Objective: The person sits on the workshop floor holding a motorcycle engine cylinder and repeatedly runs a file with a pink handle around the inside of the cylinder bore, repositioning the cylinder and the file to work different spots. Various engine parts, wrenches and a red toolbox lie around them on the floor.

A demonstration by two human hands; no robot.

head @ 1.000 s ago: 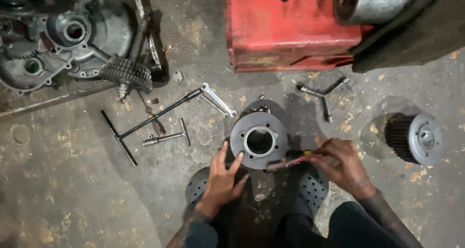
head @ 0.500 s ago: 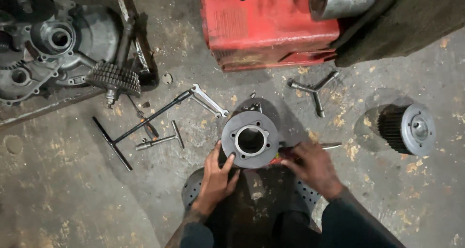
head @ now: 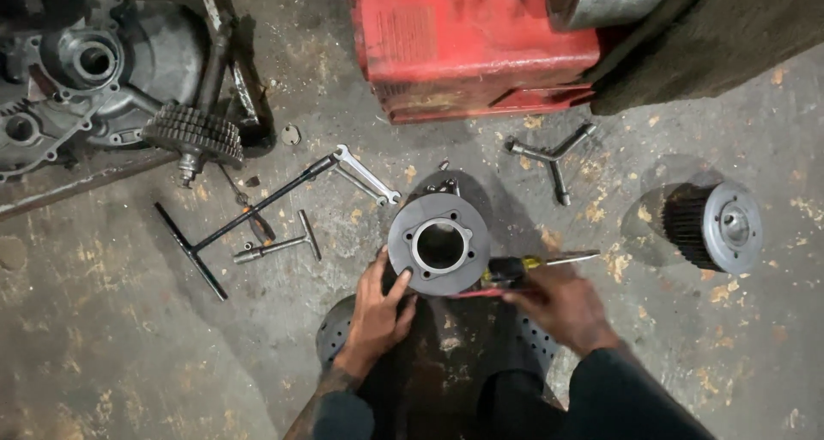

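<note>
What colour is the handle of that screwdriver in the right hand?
The screwdriver's handle is black and yellow, with a metal shaft; the head view shows it, beside the grey ring-shaped part.

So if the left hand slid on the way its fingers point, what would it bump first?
The left hand already touches the grey cylinder ahead, so that comes first. Beyond it lies a wrench, probably.

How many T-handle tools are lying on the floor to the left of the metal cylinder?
2. The long black T-handle wrench lies diagonally between the gear and the grey cylinder. The short silver T-handle lies just below it. Others may be hidden outside the view.
</note>
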